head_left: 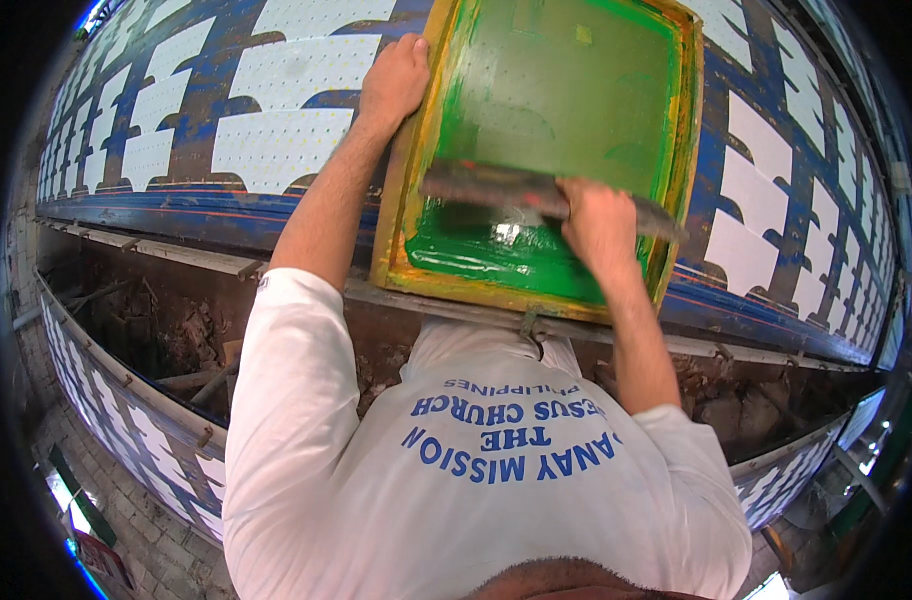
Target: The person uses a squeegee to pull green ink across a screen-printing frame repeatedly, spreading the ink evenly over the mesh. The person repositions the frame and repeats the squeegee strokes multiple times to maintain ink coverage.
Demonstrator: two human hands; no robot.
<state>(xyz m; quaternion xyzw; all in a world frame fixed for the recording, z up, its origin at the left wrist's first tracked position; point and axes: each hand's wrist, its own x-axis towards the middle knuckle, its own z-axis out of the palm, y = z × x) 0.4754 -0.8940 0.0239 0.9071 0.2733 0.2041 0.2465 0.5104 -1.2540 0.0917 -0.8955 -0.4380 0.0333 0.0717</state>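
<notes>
A printing screen (576, 100) with green mesh and a yellow-stained frame lies on the long blue table in front of me. My left hand (397, 78) is closed on the frame's left edge near its far end. In my right hand (598, 222) is a dark, long squeegee (496, 188), held across the mesh and slightly blurred. Wet green ink (476, 250) pools on the near side of the squeegee, along the frame's near end. What lies beneath the screen is hidden.
White cut sheets with dotted patterns (294, 150) lie in rows on the blue table (226, 217) to the left; plain white pieces (746, 225) lie to the right. Below the table's near rail (176, 246) runs a trough with debris. Behind me stands another table of sheets (106, 380).
</notes>
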